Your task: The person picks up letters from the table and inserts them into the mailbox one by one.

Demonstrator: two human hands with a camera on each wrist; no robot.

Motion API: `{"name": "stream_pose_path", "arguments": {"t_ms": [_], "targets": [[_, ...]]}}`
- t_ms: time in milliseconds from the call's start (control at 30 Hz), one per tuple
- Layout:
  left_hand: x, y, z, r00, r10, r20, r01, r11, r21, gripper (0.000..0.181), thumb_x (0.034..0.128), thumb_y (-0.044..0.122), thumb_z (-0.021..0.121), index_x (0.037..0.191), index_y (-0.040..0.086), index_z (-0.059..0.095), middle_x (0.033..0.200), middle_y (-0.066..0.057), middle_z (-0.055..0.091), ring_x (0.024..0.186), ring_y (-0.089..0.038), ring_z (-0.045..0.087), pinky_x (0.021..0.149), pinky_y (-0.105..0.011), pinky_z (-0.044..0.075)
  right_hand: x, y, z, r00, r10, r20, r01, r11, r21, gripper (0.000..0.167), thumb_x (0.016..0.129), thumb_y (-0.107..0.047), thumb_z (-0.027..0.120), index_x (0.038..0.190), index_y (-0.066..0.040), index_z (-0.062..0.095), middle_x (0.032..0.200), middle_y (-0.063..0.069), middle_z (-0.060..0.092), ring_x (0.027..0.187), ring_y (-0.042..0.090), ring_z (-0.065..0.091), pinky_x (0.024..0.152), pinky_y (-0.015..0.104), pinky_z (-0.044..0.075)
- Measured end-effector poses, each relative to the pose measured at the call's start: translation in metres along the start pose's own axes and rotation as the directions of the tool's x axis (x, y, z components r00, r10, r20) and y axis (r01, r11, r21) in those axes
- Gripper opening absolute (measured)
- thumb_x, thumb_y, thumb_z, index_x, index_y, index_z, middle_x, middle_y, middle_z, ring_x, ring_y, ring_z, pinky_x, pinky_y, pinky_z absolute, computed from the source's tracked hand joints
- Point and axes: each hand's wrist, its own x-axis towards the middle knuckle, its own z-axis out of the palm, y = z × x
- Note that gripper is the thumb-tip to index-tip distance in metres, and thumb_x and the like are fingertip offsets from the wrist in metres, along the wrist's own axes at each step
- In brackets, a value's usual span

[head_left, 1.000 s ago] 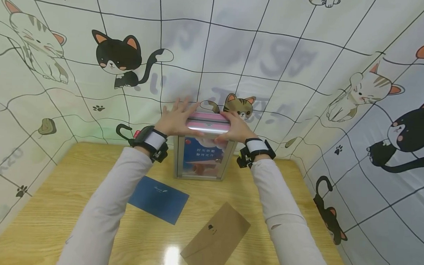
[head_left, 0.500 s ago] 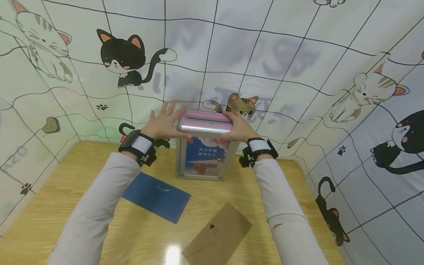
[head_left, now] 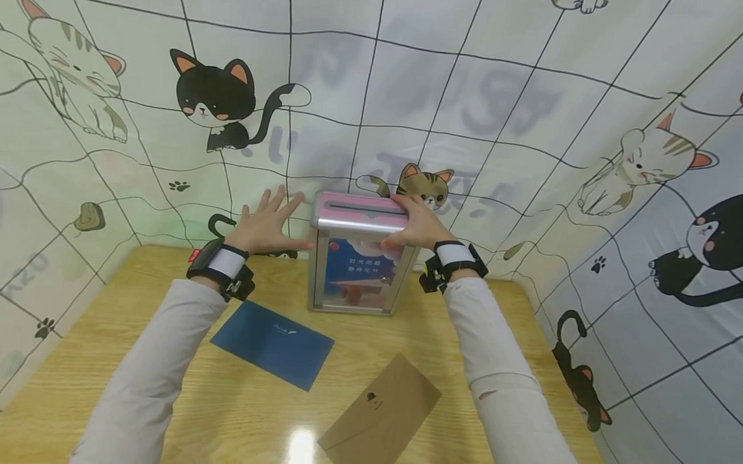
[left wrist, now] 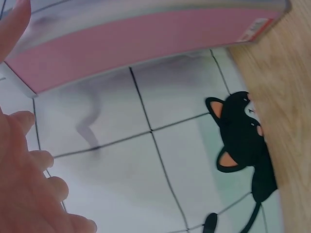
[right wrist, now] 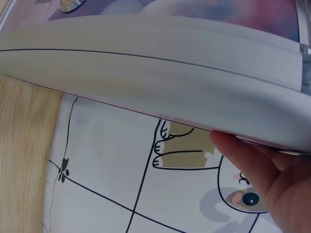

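Pink-topped box (head_left: 357, 255) gripped at upper edge by right hand (head_left: 425, 224); nothing held by left hand (head_left: 266, 228), fingers splayed. Blue paper (head_left: 272, 346), brown envelope (head_left: 382, 413) laid nearer than grip.

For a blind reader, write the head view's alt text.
A person's right hand holds the top of a pink and silver slotted box on a wooden table; the left hand is spread beside it. A blue paper rectangle and brown envelope lie in front.

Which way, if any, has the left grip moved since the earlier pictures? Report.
Yes: the left grip has moved left, farther from the brown cat on the wall.
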Motion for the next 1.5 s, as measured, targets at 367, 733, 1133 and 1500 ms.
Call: {"name": "stream_pose_path", "arguments": {"t_ms": [367,733,1133,1500], "targets": [[-0.019,-0.034,0.021,0.999,-0.042,-0.019,0.042,0.999,0.004,0.104,0.0701,0.068,0.057,0.147,0.019,0.007,0.149,-0.023,-0.003,0.133,-0.047,-0.004,0.093,-0.076,0.003,0.001,0.000,-0.001,1.000,-0.005,0.007,0.005,1.000,-0.019,0.106,0.055,-0.037,0.081,0.143,-0.016,0.027,0.134,0.012,0.031,0.108,0.027,0.041,0.090,0.044,0.041],[-0.032,-0.057,0.039,0.995,-0.095,0.019,0.097,0.993,-0.070,0.104,0.0720,0.069,0.054,0.147,0.019,0.002,0.148,-0.024,-0.009,0.131,-0.050,-0.010,0.091,-0.076,-0.002,0.001,0.001,0.000,1.000,0.009,0.004,-0.009,1.000,-0.018,0.106,0.055,-0.037,0.081,0.144,-0.019,0.026,0.133,0.011,0.032,0.107,0.026,0.041,0.087,0.044,0.042],[-0.045,-0.069,0.054,0.994,-0.111,0.023,0.112,0.992,-0.061,0.101,0.0738,0.068,0.053,0.147,0.018,0.004,0.147,-0.027,-0.008,0.129,-0.054,-0.007,0.092,-0.075,0.006,0.001,0.000,0.001,1.000,0.007,0.004,-0.007,1.000,-0.015,0.106,0.054,-0.038,0.081,0.144,-0.018,0.027,0.134,0.012,0.032,0.107,0.027,0.041,0.088,0.044,0.042],[-0.057,-0.074,0.064,0.992,-0.123,0.029,0.125,0.985,-0.119,0.100,0.0742,0.064,0.056,0.147,0.017,0.006,0.148,-0.027,-0.007,0.129,-0.052,-0.009,0.094,-0.074,0.004,-0.001,0.000,0.001,1.000,0.004,0.007,-0.004,1.000,-0.012,0.105,0.055,-0.037,0.081,0.144,-0.018,0.027,0.134,0.012,0.032,0.107,0.027,0.041,0.088,0.045,0.041]]}}
